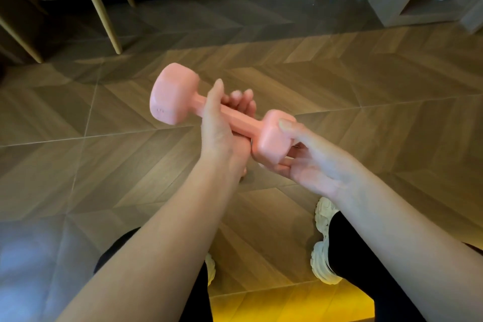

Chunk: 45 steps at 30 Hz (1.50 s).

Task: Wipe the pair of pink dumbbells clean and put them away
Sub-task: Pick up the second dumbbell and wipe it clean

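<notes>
The left hand [219, 125] grips the pink dumbbell [172, 94] by its handle and the right hand [311, 165] pinches the adjacent head, likely steadying it for wiping.

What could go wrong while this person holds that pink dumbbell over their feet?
1. The pink dumbbell could slip: the right hand has only its thumb on top of one end and fingers beneath, so the left hand round the handle seems to carry most of it.
2. If it falls, a white shoe and the wood floor lie right below.
3. No cloth is in view, so bare hands may only smear it.
</notes>
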{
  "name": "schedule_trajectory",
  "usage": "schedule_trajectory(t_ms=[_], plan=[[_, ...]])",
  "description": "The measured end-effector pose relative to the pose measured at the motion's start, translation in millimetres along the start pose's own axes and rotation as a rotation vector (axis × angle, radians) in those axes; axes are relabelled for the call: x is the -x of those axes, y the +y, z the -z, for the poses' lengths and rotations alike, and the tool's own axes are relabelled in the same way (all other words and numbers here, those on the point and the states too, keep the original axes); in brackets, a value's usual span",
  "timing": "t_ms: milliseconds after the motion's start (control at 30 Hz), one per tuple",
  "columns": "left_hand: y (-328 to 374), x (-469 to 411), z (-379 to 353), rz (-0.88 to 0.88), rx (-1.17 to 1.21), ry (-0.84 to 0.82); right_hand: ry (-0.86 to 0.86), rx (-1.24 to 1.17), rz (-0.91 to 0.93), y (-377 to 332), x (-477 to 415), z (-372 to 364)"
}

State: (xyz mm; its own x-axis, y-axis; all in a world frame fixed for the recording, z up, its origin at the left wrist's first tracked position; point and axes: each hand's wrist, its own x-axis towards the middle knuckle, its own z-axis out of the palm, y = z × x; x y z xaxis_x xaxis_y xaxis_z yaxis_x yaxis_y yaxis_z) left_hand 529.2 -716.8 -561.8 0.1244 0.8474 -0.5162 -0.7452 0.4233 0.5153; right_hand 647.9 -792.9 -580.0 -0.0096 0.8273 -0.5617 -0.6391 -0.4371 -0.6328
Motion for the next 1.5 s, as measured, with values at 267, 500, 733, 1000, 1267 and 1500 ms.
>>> schedule_trajectory(t_ms=[267,500,733,1000,1267,1500], plan=[[10,-8,2,0.005,-0.021,0.092,0.059,0.955,0.790,17,12,-4],[15,-11,2,0.036,0.035,0.074,0.019,0.958,0.826,10,19,-9],[5,-3,-1,0.085,-0.034,0.022,-0.169,0.387,-0.012,-5,10,-5],[10,-4,0,0.042,-0.011,-0.026,-0.153,0.282,0.084,0,8,-6],[14,-6,1,0.017,0.011,-0.110,-0.244,0.152,-0.006,-3,8,-5],[9,-8,0,0.047,0.001,-0.061,-0.094,0.218,0.024,5,3,-12]])
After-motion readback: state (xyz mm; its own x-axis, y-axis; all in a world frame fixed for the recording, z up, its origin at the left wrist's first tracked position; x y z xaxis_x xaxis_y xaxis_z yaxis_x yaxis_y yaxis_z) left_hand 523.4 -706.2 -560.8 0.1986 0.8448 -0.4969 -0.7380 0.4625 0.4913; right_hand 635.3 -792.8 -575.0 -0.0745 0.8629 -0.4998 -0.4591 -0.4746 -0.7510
